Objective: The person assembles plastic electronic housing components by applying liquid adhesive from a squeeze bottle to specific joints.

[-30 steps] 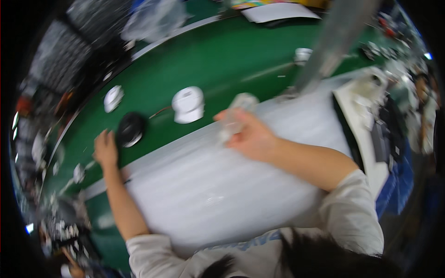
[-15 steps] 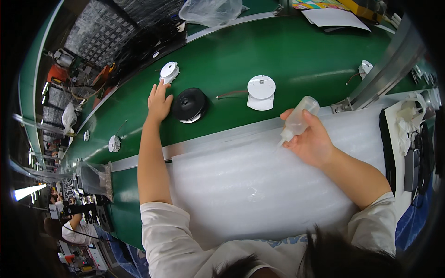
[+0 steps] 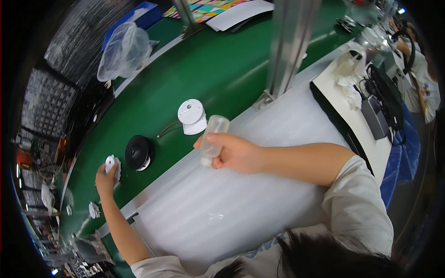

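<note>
My left hand point(image 3: 105, 180) is closed on a small white round housing point(image 3: 111, 167) at the left of the green belt, thumb on its near side. Right beside it lies a black round disc point(image 3: 138, 153) with a white part showing under its edge. My right hand point(image 3: 232, 150) grips a translucent squeeze bottle point(image 3: 216, 134), tilted with its nozzle end down, above the white foam sheet point(image 3: 241, 194). Just beyond the bottle, a white round part with a flared base point(image 3: 192, 116) lies on the belt, a thin reddish wire trailing from it.
Further white parts point(image 3: 94, 210) lie on the green belt point(image 3: 232, 69) at the left. A metal post point(image 3: 289, 51) rises at the belt's near edge. Beyond the belt is a clear plastic bag point(image 3: 125, 51). A black adapter point(image 3: 375, 116) and cables lie at the right; people are behind.
The view has turned to the right. My left hand has closed on the white housing and brought it nearer, beside the black disc. The bottle stays in my right hand.
</note>
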`<state>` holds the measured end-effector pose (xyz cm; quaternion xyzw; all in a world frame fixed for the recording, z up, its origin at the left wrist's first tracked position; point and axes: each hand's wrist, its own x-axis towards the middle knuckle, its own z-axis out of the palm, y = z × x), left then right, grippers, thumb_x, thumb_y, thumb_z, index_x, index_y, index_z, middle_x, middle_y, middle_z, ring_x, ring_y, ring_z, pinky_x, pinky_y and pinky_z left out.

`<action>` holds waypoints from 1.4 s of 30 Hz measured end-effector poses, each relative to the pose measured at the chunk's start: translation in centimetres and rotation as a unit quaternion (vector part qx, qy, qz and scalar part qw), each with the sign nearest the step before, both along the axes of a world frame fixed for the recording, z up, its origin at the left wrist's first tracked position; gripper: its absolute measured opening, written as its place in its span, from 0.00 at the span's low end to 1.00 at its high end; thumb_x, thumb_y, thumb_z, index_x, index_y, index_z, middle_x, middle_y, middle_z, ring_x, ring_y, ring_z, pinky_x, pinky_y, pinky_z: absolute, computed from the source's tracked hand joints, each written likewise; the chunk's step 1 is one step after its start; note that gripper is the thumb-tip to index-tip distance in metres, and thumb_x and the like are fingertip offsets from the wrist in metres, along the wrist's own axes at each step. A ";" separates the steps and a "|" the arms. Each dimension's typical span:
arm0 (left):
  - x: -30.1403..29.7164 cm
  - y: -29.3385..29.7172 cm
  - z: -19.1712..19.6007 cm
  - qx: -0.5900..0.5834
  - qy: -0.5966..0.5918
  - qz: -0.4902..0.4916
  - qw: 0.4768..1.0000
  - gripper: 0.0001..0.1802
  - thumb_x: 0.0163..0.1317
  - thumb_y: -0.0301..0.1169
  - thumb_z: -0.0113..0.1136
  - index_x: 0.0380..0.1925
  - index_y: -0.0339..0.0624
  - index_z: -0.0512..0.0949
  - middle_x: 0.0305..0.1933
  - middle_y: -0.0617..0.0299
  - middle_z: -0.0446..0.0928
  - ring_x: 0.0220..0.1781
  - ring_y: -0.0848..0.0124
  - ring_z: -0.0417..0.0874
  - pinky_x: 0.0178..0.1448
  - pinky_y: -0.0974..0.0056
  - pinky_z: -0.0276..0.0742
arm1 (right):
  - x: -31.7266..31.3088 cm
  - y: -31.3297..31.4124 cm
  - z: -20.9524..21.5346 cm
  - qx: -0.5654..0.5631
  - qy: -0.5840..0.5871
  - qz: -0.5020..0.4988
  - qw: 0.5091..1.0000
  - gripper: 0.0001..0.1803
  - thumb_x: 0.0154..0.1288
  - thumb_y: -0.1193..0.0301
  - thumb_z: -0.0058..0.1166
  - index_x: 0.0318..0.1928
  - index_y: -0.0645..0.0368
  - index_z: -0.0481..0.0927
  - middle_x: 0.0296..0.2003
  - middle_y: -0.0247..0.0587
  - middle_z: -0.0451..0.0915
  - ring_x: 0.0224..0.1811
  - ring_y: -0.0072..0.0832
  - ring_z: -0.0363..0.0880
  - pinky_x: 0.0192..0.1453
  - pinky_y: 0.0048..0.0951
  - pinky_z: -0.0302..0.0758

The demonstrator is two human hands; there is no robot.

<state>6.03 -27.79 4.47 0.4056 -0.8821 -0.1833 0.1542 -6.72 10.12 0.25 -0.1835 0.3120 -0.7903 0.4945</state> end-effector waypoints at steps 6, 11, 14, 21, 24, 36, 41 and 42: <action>2.1 0.4 -0.5 0.293 0.308 0.032 0.905 0.26 0.48 0.40 0.63 0.42 0.33 0.70 0.44 0.54 0.73 0.48 0.66 0.75 0.48 0.62 0.70 | 0.6 -0.2 0.5 -0.001 -0.004 0.001 1.000 0.23 0.58 0.51 0.50 0.43 0.57 0.70 0.27 0.32 0.66 0.24 0.18 0.61 0.29 0.20 0.61; 0.9 9.6 0.9 0.379 0.571 -0.133 0.716 0.22 0.55 0.28 0.55 0.49 0.35 0.64 0.50 0.53 0.68 0.55 0.63 0.70 0.57 0.61 0.68 | 0.7 0.5 0.4 0.014 0.086 -0.045 0.995 0.20 0.57 0.57 0.53 0.43 0.58 0.70 0.32 0.33 0.69 0.27 0.17 0.65 0.29 0.19 0.64; 1.5 17.3 0.1 0.226 0.545 -0.204 0.781 0.30 0.49 0.24 0.60 0.53 0.37 0.60 0.53 0.52 0.64 0.56 0.61 0.68 0.60 0.58 0.66 | 1.8 2.2 2.6 -0.010 0.160 -0.087 0.983 0.18 0.55 0.64 0.56 0.43 0.59 0.69 0.34 0.34 0.70 0.30 0.17 0.68 0.31 0.20 0.67; 2.3 19.2 -2.5 0.160 0.334 -0.558 0.742 0.29 0.52 0.25 0.52 0.56 0.40 0.60 0.50 0.40 0.68 0.46 0.51 0.75 0.51 0.53 0.69 | 2.7 3.8 4.5 -0.191 0.412 -0.279 0.846 0.26 0.41 0.67 0.67 0.41 0.60 0.69 0.31 0.40 0.72 0.28 0.26 0.71 0.30 0.25 0.68; 1.4 21.0 -1.2 0.149 0.333 -0.556 0.747 0.24 0.52 0.27 0.50 0.52 0.38 0.65 0.48 0.38 0.70 0.45 0.48 0.75 0.50 0.51 0.69 | 2.9 5.4 6.2 -0.155 0.557 -0.244 0.779 0.30 0.47 0.52 0.63 0.44 0.49 0.61 0.29 0.39 0.68 0.27 0.28 0.65 0.32 0.30 0.61; 2.9 22.8 -0.2 -0.069 0.226 -0.583 0.778 0.19 0.46 0.29 0.59 0.41 0.46 0.69 0.40 0.47 0.72 0.44 0.50 0.75 0.45 0.50 0.77 | 4.4 5.4 5.6 -0.124 0.665 -0.291 0.677 0.24 0.50 0.52 0.59 0.43 0.43 0.64 0.31 0.36 0.69 0.28 0.29 0.66 0.36 0.35 0.56; 3.3 22.9 0.1 -0.066 0.206 -0.570 0.792 0.21 0.45 0.29 0.59 0.42 0.48 0.68 0.39 0.48 0.72 0.44 0.51 0.75 0.46 0.50 0.76 | 4.5 5.4 5.7 -0.102 0.667 -0.270 0.687 0.22 0.51 0.54 0.59 0.42 0.43 0.64 0.31 0.37 0.69 0.27 0.29 0.66 0.36 0.36 0.56; 3.3 23.0 0.1 -0.064 0.204 -0.570 0.793 0.21 0.45 0.29 0.59 0.43 0.48 0.68 0.39 0.48 0.72 0.44 0.51 0.75 0.46 0.50 0.76 | 4.6 5.3 5.6 -0.100 0.667 -0.269 0.687 0.22 0.51 0.54 0.59 0.42 0.43 0.64 0.31 0.37 0.69 0.27 0.29 0.66 0.36 0.36 0.56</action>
